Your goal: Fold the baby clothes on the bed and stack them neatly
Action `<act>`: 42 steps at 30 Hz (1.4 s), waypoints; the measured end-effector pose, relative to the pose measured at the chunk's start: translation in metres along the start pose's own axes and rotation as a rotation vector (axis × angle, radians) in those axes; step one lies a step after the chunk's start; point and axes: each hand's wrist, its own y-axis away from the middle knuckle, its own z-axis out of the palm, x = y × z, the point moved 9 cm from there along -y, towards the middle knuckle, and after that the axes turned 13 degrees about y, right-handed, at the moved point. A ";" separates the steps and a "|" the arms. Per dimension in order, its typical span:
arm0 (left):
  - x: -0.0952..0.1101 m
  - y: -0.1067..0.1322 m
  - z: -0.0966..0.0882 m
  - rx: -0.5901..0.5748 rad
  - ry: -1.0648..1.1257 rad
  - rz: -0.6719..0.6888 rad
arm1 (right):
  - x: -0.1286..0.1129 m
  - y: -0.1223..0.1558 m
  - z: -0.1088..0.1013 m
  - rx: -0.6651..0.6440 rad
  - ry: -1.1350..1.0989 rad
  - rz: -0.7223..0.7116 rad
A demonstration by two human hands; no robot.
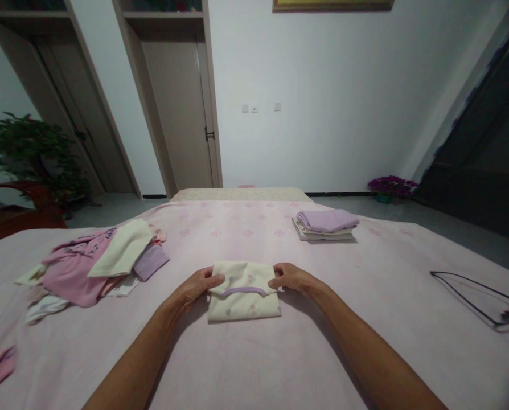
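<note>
A small cream garment point(242, 297) with purple trim lies folded into a rectangle on the pink bedspread point(254, 364), right in front of me. My left hand point(197, 286) pinches its left edge with curled fingers. My right hand point(289, 276) grips its right edge the same way. Both forearms reach in from the bottom of the view.
A loose heap of pink, cream and purple clothes point(96, 262) lies at the left. A neat folded stack point(325, 224) topped by a purple piece sits at the back right. A black wire hanger point(483, 299) rests at the right. Doors, a plant and flowers stand beyond the bed.
</note>
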 end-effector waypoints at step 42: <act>0.003 0.008 0.007 0.197 -0.082 0.171 | 0.011 0.016 -0.021 0.338 -0.267 -0.022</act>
